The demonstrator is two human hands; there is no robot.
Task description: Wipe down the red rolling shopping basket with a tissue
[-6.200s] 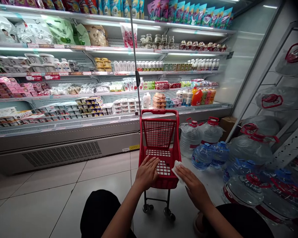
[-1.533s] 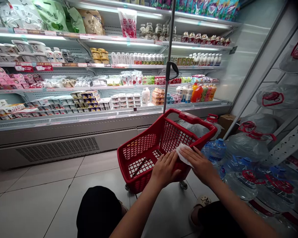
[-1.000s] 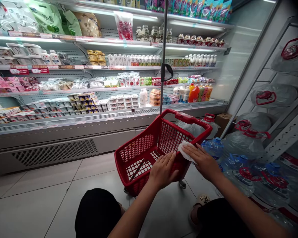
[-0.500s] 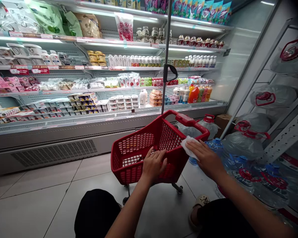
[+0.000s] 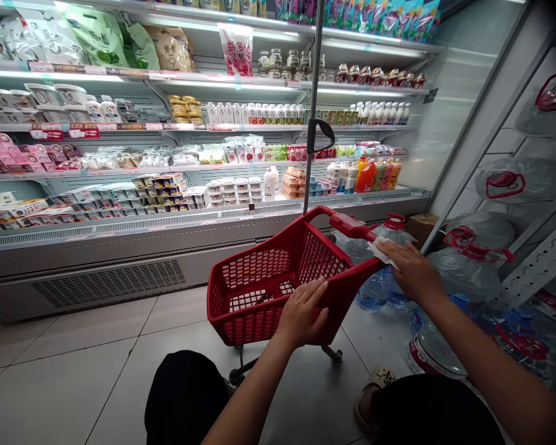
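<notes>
A small red plastic shopping cart [image 5: 259, 315] with lattice sides stands in front of me, a few dark bits on its basket floor. My left hand [image 5: 301, 312] rests on the near rim of the basket, fingers stretched out over the edge and thumb apart. In my right hand [image 5: 412, 272] is a white wipe [image 5: 383, 252], pressed against the corner of the cart's red handle [image 5: 352, 227]. The fingers lie over the wipe and hide part of it. A grey pole [image 5: 312, 111] with a black clip rises behind the handle.
An open dairy fridge [image 5: 111, 232] with stocked shelves spans the back. On the right, large water bottles [image 5: 467, 272] with red handles stand beside a metal rack [image 5: 532, 247]. Grey floor tiles [image 5: 167, 327] surround the cart; my knees and one clog [image 5: 380, 378] are close below.
My right hand and the wipe have moved right and slightly up, from the basket's upper corner to the handle's end. My left hand has slid right along the rim.
</notes>
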